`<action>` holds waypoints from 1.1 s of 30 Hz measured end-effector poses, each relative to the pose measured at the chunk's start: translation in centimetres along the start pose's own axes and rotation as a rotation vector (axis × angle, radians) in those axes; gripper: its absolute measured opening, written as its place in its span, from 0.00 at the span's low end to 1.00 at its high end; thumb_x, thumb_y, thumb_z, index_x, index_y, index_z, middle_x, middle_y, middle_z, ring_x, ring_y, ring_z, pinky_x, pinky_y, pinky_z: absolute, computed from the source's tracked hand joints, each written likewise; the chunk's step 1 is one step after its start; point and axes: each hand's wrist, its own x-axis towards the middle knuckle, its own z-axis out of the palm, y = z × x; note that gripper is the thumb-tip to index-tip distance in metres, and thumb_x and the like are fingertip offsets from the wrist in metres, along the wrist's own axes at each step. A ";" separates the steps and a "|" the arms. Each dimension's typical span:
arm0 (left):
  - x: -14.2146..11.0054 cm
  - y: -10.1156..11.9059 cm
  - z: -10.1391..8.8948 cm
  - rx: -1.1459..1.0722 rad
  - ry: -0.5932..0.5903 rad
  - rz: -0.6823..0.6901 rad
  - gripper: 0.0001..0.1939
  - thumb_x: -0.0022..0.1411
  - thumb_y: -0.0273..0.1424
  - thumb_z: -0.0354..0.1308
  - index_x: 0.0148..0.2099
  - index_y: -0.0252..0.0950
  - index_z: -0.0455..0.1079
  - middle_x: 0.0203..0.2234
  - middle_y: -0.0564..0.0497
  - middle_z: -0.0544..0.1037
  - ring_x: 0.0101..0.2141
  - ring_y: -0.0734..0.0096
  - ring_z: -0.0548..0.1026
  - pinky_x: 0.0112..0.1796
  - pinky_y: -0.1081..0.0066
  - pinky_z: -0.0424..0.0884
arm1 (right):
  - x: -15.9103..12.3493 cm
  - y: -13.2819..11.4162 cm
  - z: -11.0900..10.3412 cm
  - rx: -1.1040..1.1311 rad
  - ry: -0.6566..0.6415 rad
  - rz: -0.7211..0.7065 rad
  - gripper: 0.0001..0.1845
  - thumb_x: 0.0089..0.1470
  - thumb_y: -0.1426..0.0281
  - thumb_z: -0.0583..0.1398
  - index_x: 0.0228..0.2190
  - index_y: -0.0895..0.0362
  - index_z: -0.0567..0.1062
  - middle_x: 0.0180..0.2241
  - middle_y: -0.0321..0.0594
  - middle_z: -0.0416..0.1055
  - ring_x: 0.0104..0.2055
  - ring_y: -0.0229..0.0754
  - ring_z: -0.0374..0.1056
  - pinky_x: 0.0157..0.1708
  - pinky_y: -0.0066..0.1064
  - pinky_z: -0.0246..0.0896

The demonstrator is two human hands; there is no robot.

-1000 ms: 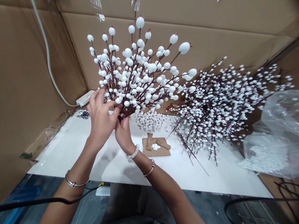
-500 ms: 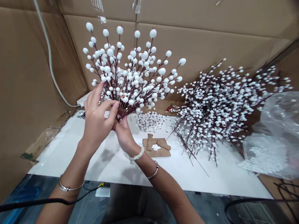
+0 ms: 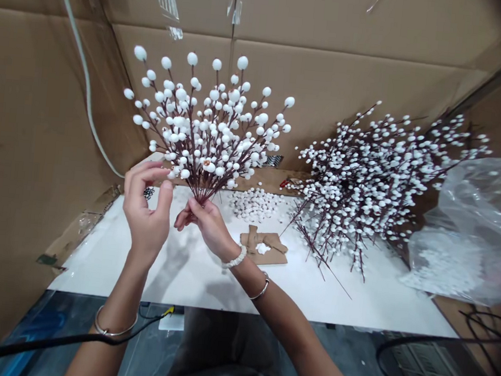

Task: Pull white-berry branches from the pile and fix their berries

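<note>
My right hand (image 3: 205,222) is closed around the gathered stems of a bunch of dark twigs with white berries (image 3: 207,125), held upright above the white table (image 3: 180,276). To its left, my left hand (image 3: 146,207) is raised with the fingers curled and apart, thumb near a low berry, just off the stems and holding nothing I can make out. Bracelets sit on both wrists.
A big pile of white-berry twigs (image 3: 375,176) lies at the right rear, with loose white berries (image 3: 255,203), a brown cardboard piece (image 3: 267,246) and small black rings (image 3: 149,192) on the table. A clear plastic bag (image 3: 472,233) is far right. Cardboard walls enclose the table.
My left hand has let go of the stems and moved left and down. The bunch has tilted left and sunk a little, now kept by my right hand alone.
</note>
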 end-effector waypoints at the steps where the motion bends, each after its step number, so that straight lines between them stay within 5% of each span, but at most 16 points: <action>1: -0.3 -0.6 0.0 -0.015 -0.006 -0.033 0.07 0.64 0.31 0.55 0.44 0.39 0.70 0.48 0.45 0.73 0.53 0.61 0.70 0.50 0.63 0.69 | 0.0 0.1 -0.1 0.004 0.003 0.008 0.18 0.59 0.54 0.57 0.29 0.55 0.66 0.23 0.35 0.75 0.25 0.37 0.69 0.32 0.31 0.62; 16: -5.5 -7.6 0.4 -0.162 -0.286 -0.692 0.15 0.55 0.38 0.59 0.43 0.37 0.67 0.44 0.47 0.74 0.43 0.64 0.73 0.43 0.66 0.67 | 0.5 4.7 -4.1 0.031 0.190 0.157 0.24 0.48 0.49 0.64 0.28 0.58 0.69 0.22 0.37 0.75 0.22 0.34 0.69 0.25 0.25 0.60; 22: -8.6 -10.2 0.1 -0.164 -0.374 -0.803 0.16 0.54 0.39 0.60 0.42 0.37 0.68 0.42 0.46 0.76 0.39 0.64 0.74 0.40 0.66 0.67 | 0.8 5.4 -7.0 -0.044 0.323 0.242 0.25 0.47 0.49 0.65 0.29 0.58 0.69 0.24 0.40 0.77 0.22 0.34 0.69 0.23 0.24 0.59; 33: -11.8 -12.2 0.2 -0.190 -0.445 -0.862 0.18 0.52 0.42 0.59 0.40 0.35 0.69 0.37 0.45 0.78 0.38 0.62 0.75 0.42 0.64 0.68 | 2.2 6.8 -10.0 -0.081 0.321 0.405 0.15 0.60 0.58 0.58 0.31 0.58 0.69 0.27 0.40 0.78 0.22 0.33 0.71 0.19 0.21 0.59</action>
